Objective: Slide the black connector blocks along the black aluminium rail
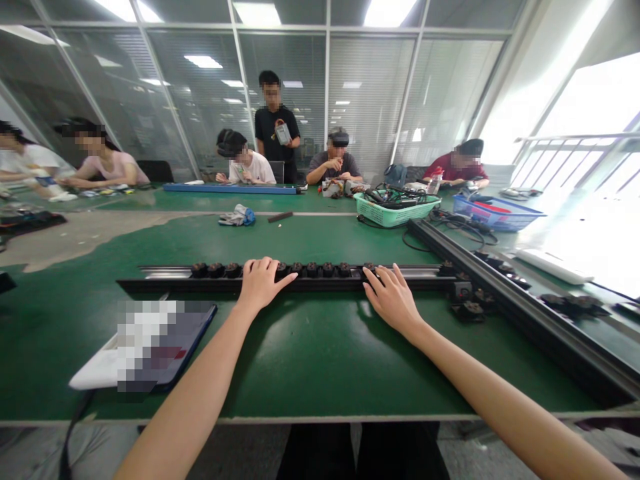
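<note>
A long black rail (pixel 185 287) with a silvery inner channel lies crosswise on the green table in front of me. Several small black round parts (pixel 312 269) sit in a row along its channel. My left hand (pixel 259 283) rests over the rail left of centre, fingers stretched forward and thumb apart, covering part of the row. At the right end of that row, my right hand (pixel 393 297) lies with spread fingers, its fingertips on or just by one black part. What is beneath both palms is hidden.
A second black rail (pixel 520 307) runs along the right, with loose black parts (pixel 469 310) beside it. A phone (pixel 187 347) and a white flat object (pixel 100 367) lie left. Beyond are gloves (pixel 237 215), a green basket (pixel 395 213), a blue basket (pixel 500 217) and several people.
</note>
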`<state>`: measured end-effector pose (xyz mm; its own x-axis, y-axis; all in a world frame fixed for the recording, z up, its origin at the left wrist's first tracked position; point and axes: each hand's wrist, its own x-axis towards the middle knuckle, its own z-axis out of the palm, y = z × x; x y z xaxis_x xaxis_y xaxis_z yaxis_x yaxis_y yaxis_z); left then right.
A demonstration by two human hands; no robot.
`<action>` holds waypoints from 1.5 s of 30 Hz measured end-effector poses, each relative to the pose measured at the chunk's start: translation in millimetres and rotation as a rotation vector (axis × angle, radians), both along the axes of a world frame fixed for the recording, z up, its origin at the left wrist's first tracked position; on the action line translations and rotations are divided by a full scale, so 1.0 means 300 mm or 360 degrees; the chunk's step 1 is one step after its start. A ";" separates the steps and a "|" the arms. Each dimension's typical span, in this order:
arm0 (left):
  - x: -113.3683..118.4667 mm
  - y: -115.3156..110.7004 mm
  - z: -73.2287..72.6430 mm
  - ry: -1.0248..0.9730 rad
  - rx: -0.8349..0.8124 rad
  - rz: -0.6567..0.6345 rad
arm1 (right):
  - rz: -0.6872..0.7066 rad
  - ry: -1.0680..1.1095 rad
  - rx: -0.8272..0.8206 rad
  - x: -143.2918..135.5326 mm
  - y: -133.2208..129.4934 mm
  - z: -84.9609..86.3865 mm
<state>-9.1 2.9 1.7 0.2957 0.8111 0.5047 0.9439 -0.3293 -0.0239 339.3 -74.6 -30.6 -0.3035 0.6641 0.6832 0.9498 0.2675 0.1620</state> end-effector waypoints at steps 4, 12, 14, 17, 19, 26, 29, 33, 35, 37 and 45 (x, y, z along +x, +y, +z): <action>0.004 -0.005 0.004 -0.0011 -0.0008 0.0007 | -0.0006 -0.0004 0.0019 0.000 0.001 0.004; 0.002 -0.001 0.003 -0.0014 -0.0019 0.0002 | -0.0040 0.0022 -0.0033 0.014 0.003 -0.012; 0.003 0.000 0.002 -0.0014 -0.0014 -0.0004 | -0.0044 0.0005 -0.0036 0.014 0.005 -0.018; 0.004 -0.001 0.003 -0.0015 -0.0011 -0.0003 | -0.0048 -0.0011 -0.0040 0.010 0.006 -0.022; 0.005 -0.001 0.003 -0.0017 -0.0010 -0.0003 | -0.0049 -0.0009 -0.0040 0.007 0.005 -0.021; 0.001 0.000 0.000 -0.0006 -0.0008 0.0003 | -0.0040 0.0012 -0.0039 0.009 0.004 -0.015; 0.000 0.001 -0.001 0.0000 0.0003 -0.0001 | -0.0041 0.0035 -0.0040 0.013 0.006 -0.016; 0.002 0.001 -0.002 0.0024 0.0005 0.0009 | -0.0069 0.0032 -0.0050 0.015 0.004 -0.013; 0.003 0.001 -0.001 0.0032 0.0003 0.0017 | -0.0089 0.0026 -0.0066 0.016 0.002 -0.009; 0.004 0.000 0.000 0.0033 0.0000 0.0025 | -0.0106 0.0030 -0.0080 0.017 0.000 -0.005; 0.006 -0.002 0.004 0.0020 -0.0009 0.0023 | -0.0157 0.0039 -0.0117 0.022 -0.004 0.002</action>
